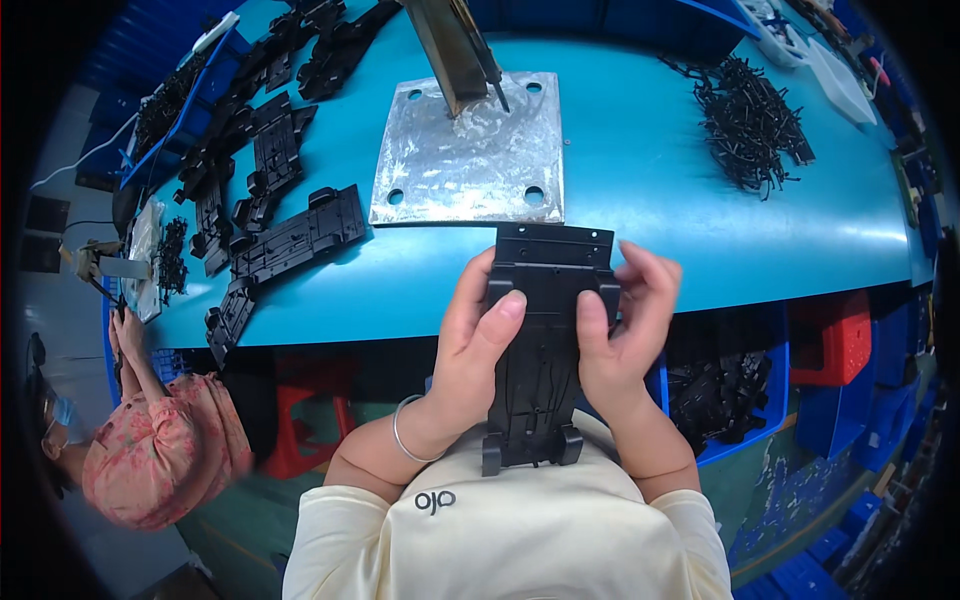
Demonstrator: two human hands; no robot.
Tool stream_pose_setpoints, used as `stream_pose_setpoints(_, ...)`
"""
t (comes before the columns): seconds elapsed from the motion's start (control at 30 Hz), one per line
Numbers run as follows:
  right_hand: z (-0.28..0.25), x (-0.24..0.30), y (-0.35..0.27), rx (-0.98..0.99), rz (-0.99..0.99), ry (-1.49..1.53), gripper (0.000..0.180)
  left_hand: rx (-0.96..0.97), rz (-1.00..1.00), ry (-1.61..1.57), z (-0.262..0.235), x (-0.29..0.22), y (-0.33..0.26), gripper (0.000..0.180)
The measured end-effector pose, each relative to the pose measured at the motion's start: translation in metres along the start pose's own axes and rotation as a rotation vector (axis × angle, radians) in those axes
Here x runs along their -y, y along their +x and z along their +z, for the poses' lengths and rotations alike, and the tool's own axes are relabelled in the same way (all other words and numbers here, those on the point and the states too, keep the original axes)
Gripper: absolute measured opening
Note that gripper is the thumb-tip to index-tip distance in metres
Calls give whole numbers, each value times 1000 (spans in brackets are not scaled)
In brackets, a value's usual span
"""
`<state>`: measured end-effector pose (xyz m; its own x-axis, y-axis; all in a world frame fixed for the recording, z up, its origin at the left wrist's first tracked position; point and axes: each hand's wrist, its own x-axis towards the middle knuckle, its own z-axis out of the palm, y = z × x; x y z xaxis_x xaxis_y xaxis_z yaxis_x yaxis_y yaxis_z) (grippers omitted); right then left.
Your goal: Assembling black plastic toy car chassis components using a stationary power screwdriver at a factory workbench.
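I hold a long black plastic chassis-like part (545, 370) upright in front of my chest, its top end over the near edge of the blue table (650, 180). My left hand (470, 345) grips its left side with the thumb laid across the front. On the right side, my right hand (625, 320) clasps it, thumb on the front and fingers curled behind. A silver bangle sits on my left wrist.
A square metal plate (470, 150) with a slanted post stands just beyond the part. Several similar black parts (290, 235) lie at the table's left, a heap of small black pieces (750, 120) at the right. Blue bin (730, 400) and red stool (835, 340) below. Another person (150, 440) sits lower left.
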<state>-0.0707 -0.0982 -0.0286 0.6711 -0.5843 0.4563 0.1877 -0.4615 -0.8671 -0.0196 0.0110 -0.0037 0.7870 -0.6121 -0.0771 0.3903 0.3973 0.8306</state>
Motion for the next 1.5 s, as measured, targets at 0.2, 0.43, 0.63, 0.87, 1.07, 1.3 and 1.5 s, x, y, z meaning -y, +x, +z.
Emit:
stream_pose_setpoints(0.2,-4,-13,3,286,97,145,27,-32,-213,-131,-4,-8,1,34)
stream_pose_setpoints(0.43,-2,-11,-7,357,315,348,27,63,-463,23,-25,-27,4,37)
stream_pose_setpoints(0.63,5,-8,-11,319,350,427,28,77,-492,16,-34,-23,1,36)
stream_pose_setpoints(0.87,6,-14,-14,344,357,373,29,84,-535,181,-40,-25,4,35)
stream_pose_setpoints(1.07,11,-15,-3,375,390,327,27,142,-550,128,-47,-28,19,35)
stream_pose_setpoints(1.3,18,-27,32,339,395,305,25,208,-515,232,-48,-30,56,36)
stream_pose_setpoints(1.5,19,-34,56,416,427,222,22,224,-510,239,-52,-33,78,36)
